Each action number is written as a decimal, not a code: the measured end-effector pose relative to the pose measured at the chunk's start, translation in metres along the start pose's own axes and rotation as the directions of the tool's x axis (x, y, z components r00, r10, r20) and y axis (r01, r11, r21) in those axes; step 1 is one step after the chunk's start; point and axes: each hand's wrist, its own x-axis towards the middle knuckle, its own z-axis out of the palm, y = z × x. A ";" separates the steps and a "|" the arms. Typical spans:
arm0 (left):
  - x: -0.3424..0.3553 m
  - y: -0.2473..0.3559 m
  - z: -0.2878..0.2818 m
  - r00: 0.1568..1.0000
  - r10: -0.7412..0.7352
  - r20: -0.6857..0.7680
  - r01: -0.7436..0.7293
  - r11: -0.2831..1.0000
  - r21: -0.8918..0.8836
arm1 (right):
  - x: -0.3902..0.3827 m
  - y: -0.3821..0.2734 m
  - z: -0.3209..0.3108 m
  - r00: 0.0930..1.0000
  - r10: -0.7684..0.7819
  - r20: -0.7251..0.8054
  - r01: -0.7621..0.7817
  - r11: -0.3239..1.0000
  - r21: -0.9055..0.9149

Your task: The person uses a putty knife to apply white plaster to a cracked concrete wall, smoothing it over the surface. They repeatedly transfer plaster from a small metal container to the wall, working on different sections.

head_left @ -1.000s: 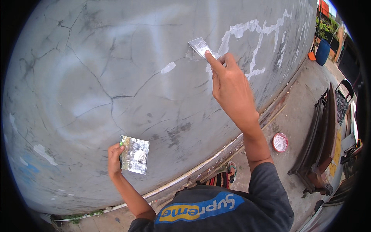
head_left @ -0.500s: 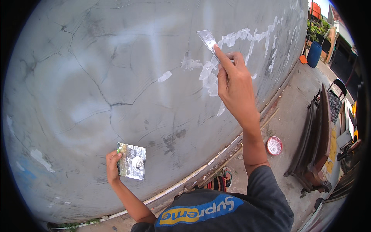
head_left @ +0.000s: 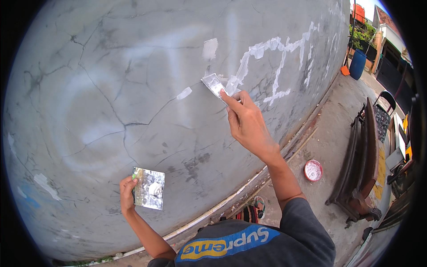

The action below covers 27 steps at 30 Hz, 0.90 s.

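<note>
My right hand (head_left: 250, 124) grips a putty knife (head_left: 213, 84) with a wide, thin metal blade smeared white. Its blade lies at the grey cracked wall (head_left: 169, 133), beside a white filler streak; whether the edge touches is hard to tell. Lower left, my left hand (head_left: 127, 194) is closed on the left edge of a square metal plate (head_left: 147, 191) carrying a small dab of white filler (head_left: 155, 188). Above the blade sits a fresh-looking white patch (head_left: 210, 48). Jagged white filler lines (head_left: 267, 45) run along cracks to the right.
On the concrete ground at right stands a round red-rimmed tub (head_left: 313, 170) of white filler. Past it are a dark wooden bench (head_left: 356, 164) and a patterned chair (head_left: 382, 118). A blue barrel (head_left: 359, 64) stands farther back. A pale ledge (head_left: 222, 201) edges the wall's foot.
My right hand with the putty knife has come down and left along the wall. A white patch now shows above the blade. My left hand with the plate has hardly moved.
</note>
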 end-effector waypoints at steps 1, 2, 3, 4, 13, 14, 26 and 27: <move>-0.002 -0.003 0.002 0.995 0.014 -0.100 -0.014 1.000 -0.006 | 0.006 -0.005 -0.014 0.999 -0.003 0.054 0.003 1.000 0.000; 0.002 0.000 0.004 1.000 0.005 0.012 -0.005 1.000 -0.014 | 0.018 -0.009 -0.025 0.999 -0.023 -0.031 0.021 0.999 -0.043; 0.005 0.005 -0.001 0.993 -0.008 0.119 0.010 1.000 -0.011 | 0.031 -0.011 -0.033 0.993 -0.039 -0.112 0.030 0.997 -0.078; 0.006 0.008 -0.003 0.975 -0.023 0.222 0.025 1.000 -0.007 | 0.042 -0.011 -0.038 0.980 -0.059 -0.189 0.038 0.993 -0.111; 0.006 -0.001 -0.008 0.986 -0.033 0.163 0.024 0.998 0.055 | 0.014 -0.012 -0.004 0.999 -0.029 0.027 0.036 0.954 -0.299; 0.006 -0.005 -0.008 0.994 -0.024 0.104 0.019 0.999 0.048 | 0.009 -0.014 -0.007 0.998 -0.014 0.067 0.032 0.961 -0.275; 0.007 0.005 -0.008 0.979 -0.040 0.199 0.046 0.999 -0.026 | 0.047 -0.011 -0.016 0.997 -0.049 -0.054 0.030 0.952 -0.303; 0.005 0.003 -0.007 0.984 -0.031 0.177 0.036 0.999 -0.026 | 0.036 -0.008 -0.014 0.999 -0.043 -0.026 0.033 0.949 -0.314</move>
